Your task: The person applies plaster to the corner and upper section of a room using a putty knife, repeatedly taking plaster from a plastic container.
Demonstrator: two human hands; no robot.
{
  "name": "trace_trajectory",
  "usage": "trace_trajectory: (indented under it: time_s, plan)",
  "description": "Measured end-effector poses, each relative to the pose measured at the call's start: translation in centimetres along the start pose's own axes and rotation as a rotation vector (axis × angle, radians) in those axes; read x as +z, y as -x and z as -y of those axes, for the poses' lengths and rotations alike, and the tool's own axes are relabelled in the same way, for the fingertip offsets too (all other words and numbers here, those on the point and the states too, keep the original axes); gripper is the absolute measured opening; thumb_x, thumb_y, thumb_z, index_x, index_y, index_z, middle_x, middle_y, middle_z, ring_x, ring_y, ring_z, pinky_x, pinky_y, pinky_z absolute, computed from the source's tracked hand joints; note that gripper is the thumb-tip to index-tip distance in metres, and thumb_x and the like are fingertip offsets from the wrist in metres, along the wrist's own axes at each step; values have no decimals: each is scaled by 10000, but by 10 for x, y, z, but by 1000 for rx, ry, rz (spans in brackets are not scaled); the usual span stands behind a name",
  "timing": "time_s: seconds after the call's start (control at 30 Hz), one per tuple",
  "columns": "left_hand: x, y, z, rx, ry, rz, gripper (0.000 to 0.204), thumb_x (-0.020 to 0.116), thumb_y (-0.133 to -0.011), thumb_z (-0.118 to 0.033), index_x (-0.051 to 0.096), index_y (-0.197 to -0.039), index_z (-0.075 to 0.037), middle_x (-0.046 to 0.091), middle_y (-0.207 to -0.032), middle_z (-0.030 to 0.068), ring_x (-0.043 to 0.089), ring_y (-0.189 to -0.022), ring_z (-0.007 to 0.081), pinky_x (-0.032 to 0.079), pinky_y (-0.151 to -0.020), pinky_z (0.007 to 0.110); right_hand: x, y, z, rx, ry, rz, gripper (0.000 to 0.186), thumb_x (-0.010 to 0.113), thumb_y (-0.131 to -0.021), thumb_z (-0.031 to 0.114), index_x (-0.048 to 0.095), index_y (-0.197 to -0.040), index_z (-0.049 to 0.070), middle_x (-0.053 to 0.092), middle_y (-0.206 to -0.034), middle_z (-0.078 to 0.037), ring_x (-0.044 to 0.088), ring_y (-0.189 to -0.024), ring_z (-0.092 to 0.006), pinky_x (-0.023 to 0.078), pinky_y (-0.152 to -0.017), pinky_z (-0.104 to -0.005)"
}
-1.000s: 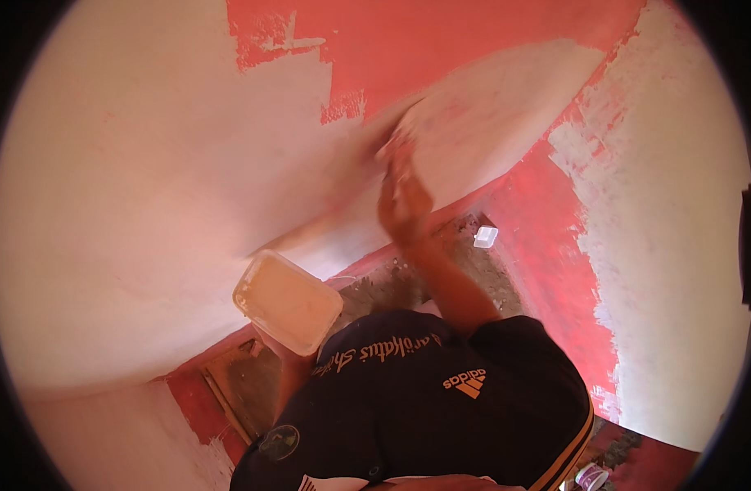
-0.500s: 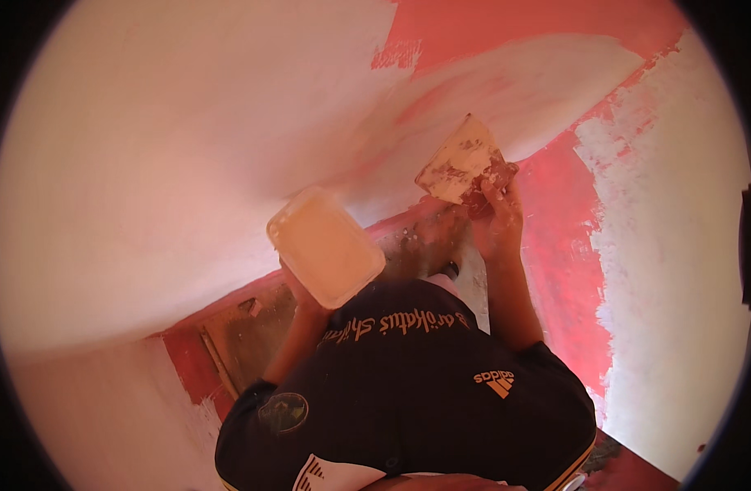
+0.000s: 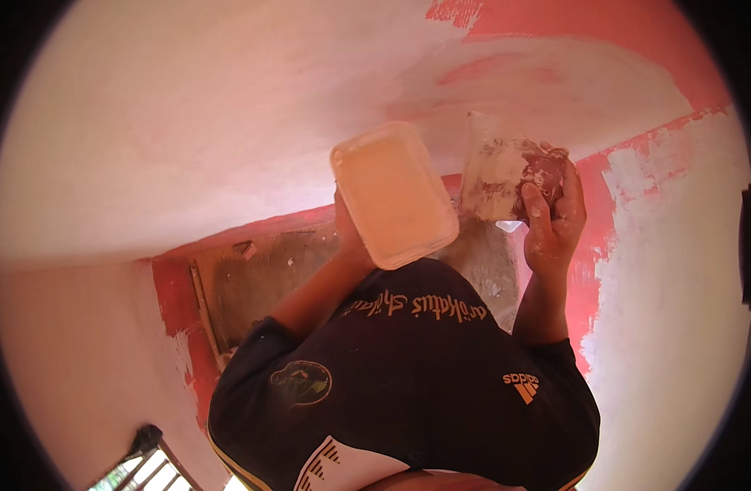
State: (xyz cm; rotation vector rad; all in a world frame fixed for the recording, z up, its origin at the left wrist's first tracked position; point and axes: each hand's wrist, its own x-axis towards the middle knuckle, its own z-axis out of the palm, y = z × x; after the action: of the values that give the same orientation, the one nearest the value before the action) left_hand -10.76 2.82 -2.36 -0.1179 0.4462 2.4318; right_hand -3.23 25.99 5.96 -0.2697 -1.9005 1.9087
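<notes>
My left hand (image 3: 349,227) grips a rectangular plastic tub (image 3: 393,196) of smooth, pale peach paste, held up in front of my chest. Just to its right, my right hand (image 3: 554,222) is closed on a wide, flat scraper (image 3: 491,176), its blade smeared with whitish paste and pointing up and left, with my thumb across its face. Both are held out before a curving wall surface (image 3: 195,131), mostly pale off-white, with rough-edged red-pink areas along the top and right.
A pale wall with red-pink edging (image 3: 662,245) rises on the right, another (image 3: 89,344) on the left. Below the front surface lies a dirty brown area (image 3: 269,278) with a long narrow strip at its left. A barred window (image 3: 142,475) shows at lower left.
My right hand has pulled the scraper back from the wall and moved right, beside the tub. The tub has risen and shifted right. The view has shifted, bringing the window into sight.
</notes>
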Motion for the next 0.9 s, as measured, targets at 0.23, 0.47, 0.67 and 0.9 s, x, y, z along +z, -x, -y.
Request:
trace_trajectory:
  time_s: [0.23,0.47,0.67,0.9]
  plan:
    - [55,-22,66,24,176,35,665,348,-963,-605,476,-1407,-127,554,-1364,105,550,-1228,336,435,-1048,569,-16,-16,33,-102,223,204,526,522,-912,-57,418,-1427,-74,625,-1210,-136,598,-1090,-135,477,-941,-266]
    - [66,-35,118,-9,254,132,665,340,-969,-609,467,-1405,-124,552,-1357,106,554,-1227,320,449,-1050,507,-36,-23,18,-23,309,323,523,531,-862,62,476,-1361,-84,670,-1020,-283,698,-928,-345,521,-835,-381]
    - [63,-35,156,10,313,175,628,326,-997,-574,465,-1400,-113,562,-1334,119,573,-1206,292,476,-1033,474,-64,-17,-4,30,299,405,522,530,-851,71,490,-1341,-101,653,-1080,-307,674,-1001,-376,506,-887,-391]
    - [65,-39,198,87,128,-43,538,329,-1027,-486,516,-1314,-70,619,-1229,119,640,-1098,266,543,-958,420,-95,-14,-26,118,227,460,529,549,-848,67,484,-1341,-112,655,-1133,-277,657,-1060,-303,493,-921,-360]
